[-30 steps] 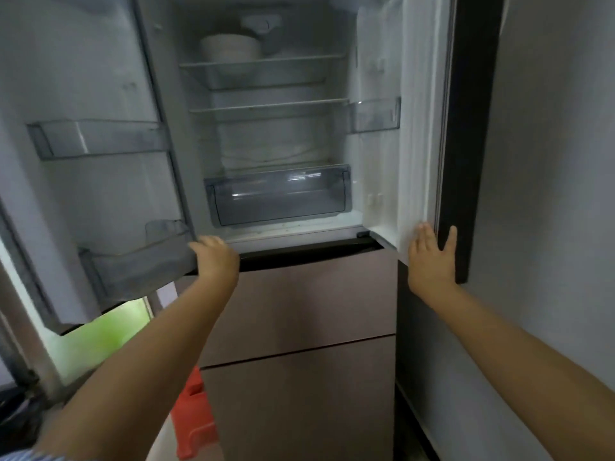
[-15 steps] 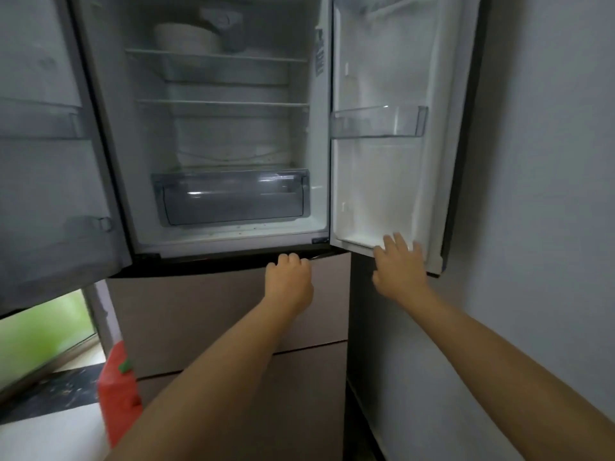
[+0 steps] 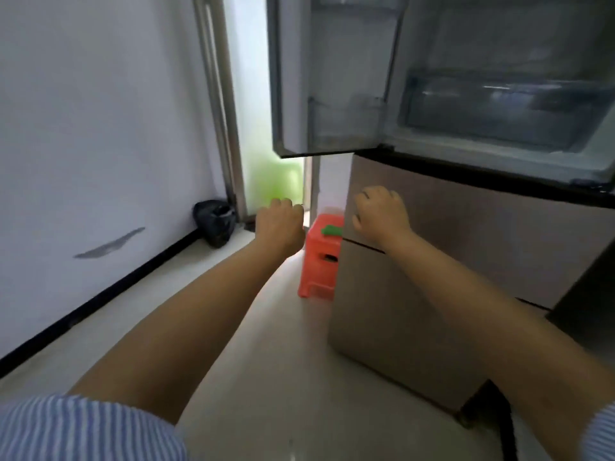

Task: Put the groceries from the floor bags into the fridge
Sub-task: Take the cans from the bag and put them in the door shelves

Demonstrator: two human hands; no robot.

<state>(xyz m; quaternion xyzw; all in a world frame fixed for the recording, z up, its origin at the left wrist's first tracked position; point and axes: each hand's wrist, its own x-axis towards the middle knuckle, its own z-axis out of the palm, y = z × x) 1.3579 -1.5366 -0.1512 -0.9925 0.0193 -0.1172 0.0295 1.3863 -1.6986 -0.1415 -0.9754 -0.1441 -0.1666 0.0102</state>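
Both hands reach forward at frame centre — left hand [image 3: 280,224] and right hand [image 3: 382,214] loosely curled, holding nothing — below the open fridge [image 3: 466,201], upper right.

Fridge [image 3: 499,78] upper compartment stood open, reachable from the front; left door [image 3: 329,78] swung outward, its lower edge overhanging the floor [image 3: 266,344]; orange stool [image 3: 321,261] stood just beside the lower drawers [image 3: 466,247]; black bag [image 3: 214,222] sat in the wall corner; bare floor ran between wall and fridge.
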